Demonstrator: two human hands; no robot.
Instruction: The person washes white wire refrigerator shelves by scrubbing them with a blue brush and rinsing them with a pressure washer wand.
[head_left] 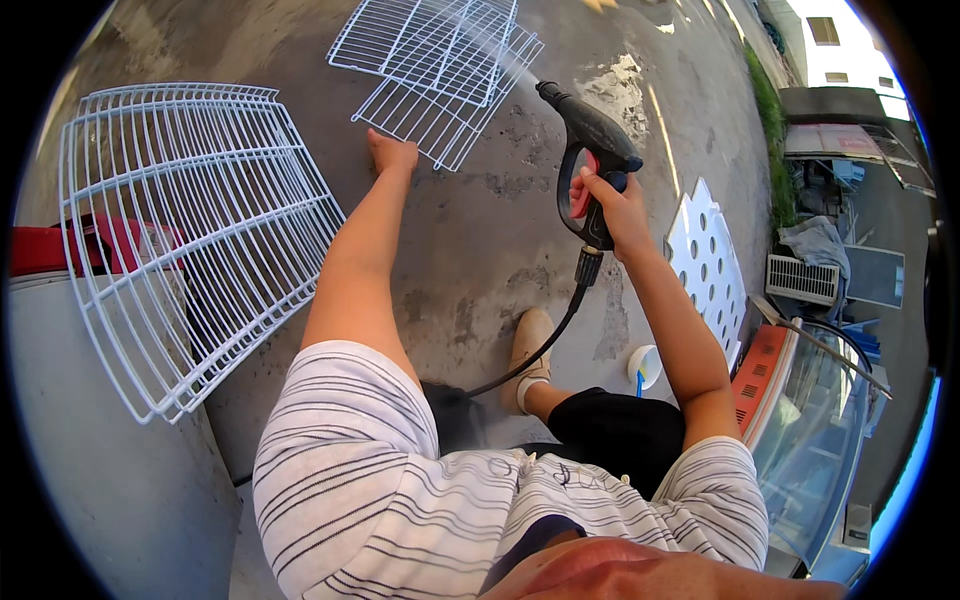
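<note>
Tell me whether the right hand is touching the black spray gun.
Touching: the head view shows the right hand wrapped around the handle of the black spray gun, with no gap between them.

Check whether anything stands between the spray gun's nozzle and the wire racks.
Nothing visible does: only water spray lies between the spray gun in the right hand and the wire racks.

One wide fisheye view looks down from the head, close above the striped shirt [350, 480], past left hand [393, 153] and right hand [622, 212] to the floor [455, 240].
</note>
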